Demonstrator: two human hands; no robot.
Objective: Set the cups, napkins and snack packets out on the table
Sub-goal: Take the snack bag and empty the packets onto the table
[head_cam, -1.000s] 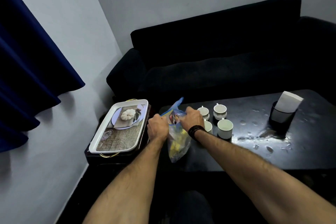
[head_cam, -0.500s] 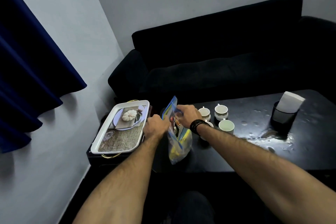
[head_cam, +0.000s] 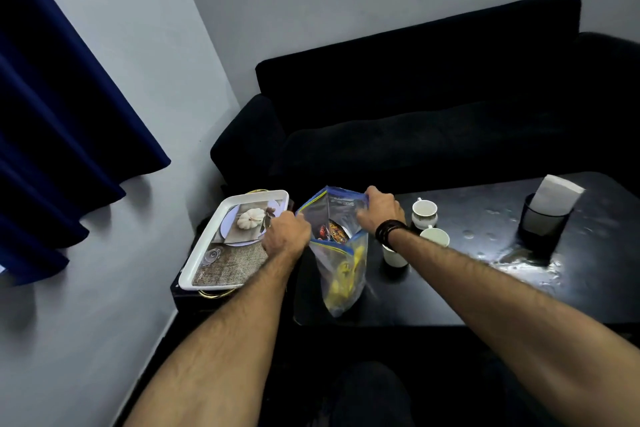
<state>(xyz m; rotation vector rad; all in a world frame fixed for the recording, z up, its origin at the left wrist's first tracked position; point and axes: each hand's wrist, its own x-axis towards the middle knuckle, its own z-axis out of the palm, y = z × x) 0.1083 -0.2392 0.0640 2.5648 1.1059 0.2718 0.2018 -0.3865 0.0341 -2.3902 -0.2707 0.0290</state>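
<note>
On the far left a dark blue curtain [head_cam: 65, 114] hangs along the pale wall, and its upper part is cut off by the edge of the view. Next comes a white tray [head_cam: 239, 239] with a printed picture of a pumpkin; it lies on a low dark stand, of which I see only a corner and a gold rim under it. My left hand [head_cam: 285, 236] is closed on the near left edge of the mouth of a clear zip bag [head_cam: 341, 270], with the fingers curled so that I cannot see their tips. The bag stands upright on the left end of the black table [head_cam: 485, 288]. Inside it I can see snack packets [head_cam: 334, 232]: dark red and orange ones near the top and something yellow lower down, but the plastic blurs them and I cannot count them. My right hand [head_cam: 379, 210] pinches the far right edge of the mouth, so the bag is held open between both hands; a dark band sits on this wrist. Behind my right forearm stand white cups [head_cam: 424, 213], three that I can see, and the nearest is partly hidden by the arm. Further right a dark holder [head_cam: 542, 225] keeps white napkins [head_cam: 559, 192] upright. The table surface there shines with pale spots, which I cannot identify. A black sofa [head_cam: 433, 121] fills the background.
</note>
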